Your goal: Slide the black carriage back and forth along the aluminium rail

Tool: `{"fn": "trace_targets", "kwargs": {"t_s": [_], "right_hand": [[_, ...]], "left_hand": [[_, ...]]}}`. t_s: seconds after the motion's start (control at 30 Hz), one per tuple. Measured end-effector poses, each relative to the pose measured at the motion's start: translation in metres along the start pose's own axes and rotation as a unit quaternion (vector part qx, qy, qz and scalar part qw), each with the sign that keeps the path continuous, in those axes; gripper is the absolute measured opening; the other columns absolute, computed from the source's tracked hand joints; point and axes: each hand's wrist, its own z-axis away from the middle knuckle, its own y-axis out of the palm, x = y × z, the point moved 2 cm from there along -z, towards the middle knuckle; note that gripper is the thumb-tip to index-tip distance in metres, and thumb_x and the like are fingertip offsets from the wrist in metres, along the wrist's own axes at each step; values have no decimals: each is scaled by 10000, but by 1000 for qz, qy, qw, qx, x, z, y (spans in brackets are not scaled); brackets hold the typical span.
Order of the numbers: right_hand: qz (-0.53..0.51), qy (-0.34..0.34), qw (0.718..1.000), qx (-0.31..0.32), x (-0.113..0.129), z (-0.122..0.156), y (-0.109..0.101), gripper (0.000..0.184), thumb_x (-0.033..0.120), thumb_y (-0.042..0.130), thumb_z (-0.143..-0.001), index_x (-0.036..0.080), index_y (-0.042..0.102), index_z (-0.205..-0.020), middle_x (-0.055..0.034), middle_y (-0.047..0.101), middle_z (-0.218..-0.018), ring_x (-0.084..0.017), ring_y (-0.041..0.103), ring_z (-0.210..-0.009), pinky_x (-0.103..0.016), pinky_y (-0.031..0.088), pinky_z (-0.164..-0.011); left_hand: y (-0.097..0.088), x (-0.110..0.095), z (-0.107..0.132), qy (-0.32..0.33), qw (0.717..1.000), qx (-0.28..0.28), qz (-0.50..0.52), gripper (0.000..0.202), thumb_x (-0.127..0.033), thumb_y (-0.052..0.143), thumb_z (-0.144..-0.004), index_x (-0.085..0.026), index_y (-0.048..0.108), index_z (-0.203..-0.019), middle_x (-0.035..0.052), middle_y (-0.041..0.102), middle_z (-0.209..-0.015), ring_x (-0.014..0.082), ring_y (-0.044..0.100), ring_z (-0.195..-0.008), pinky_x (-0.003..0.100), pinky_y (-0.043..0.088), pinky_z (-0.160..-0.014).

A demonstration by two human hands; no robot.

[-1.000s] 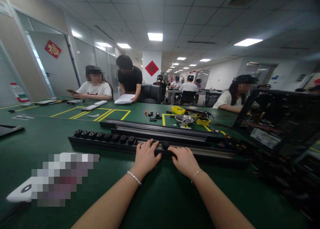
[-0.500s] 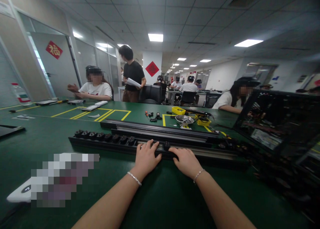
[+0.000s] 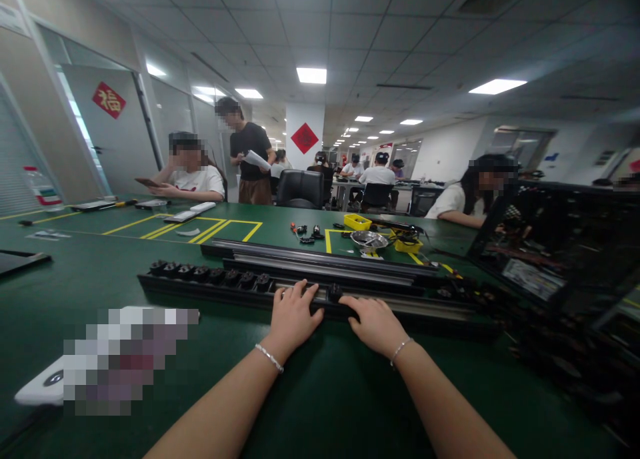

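Observation:
A long black rail (image 3: pixel 425 307) with a pale metal channel along it lies across the table in front of me. Several black socket-like blocks with rounded tops (image 3: pixel 215 276) sit in a row on its left part. One single black block (image 3: pixel 333 291) stands apart on the rail, between my hands. My left hand (image 3: pixel 295 312) rests over the rail left of that block, fingers spread, palm down. On the other side, my right hand (image 3: pixel 375 319) has its index fingertip at or close to the block's right side, thumb apart below. Its other fingers are partly hidden.
Behind the rail lie further long black rails (image 3: pixel 320 265). A metal bowl (image 3: pixel 369 239), yellow bins (image 3: pixel 357 222) and small tools stand farther back. A phone (image 3: pixel 45 382) lies front left; a dark open-sided case (image 3: pixel 540 245) stands right. Seated co-workers (image 3: pixel 193 179) are around.
My hands and the single block stay nearly still; the right hand shifts very slightly right. In the background, the standing person has moved left, and the seated person at left has raised a hand.

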Motion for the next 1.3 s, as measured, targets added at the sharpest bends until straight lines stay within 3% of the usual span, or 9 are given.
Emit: {"fn": "trace_targets", "kwargs": {"t_s": [0.8,1.3], "right_hand": [[-12,-10,1000,18,-6,1,-7,470,222,464,-775,306,514,-1234,-30,619,-1165,-199,544,-1075,-349,357,-927],[-17,-18,999,-28,-6,1,4,418,212,459,-785,276,533,-1191,-33,637,-1114,-186,537,-1067,-340,326,-936]], "left_hand": [[1,1,0,2,1000,0,7,487,-481,499,-789,-310,504,-1245,41,483,-1330,244,482,-1127,420,266,-998],[5,2,0,10,1000,-16,-4,492,-485,503,-782,-308,497,-1242,39,489,-1323,240,496,-1106,425,279,-981]]}}
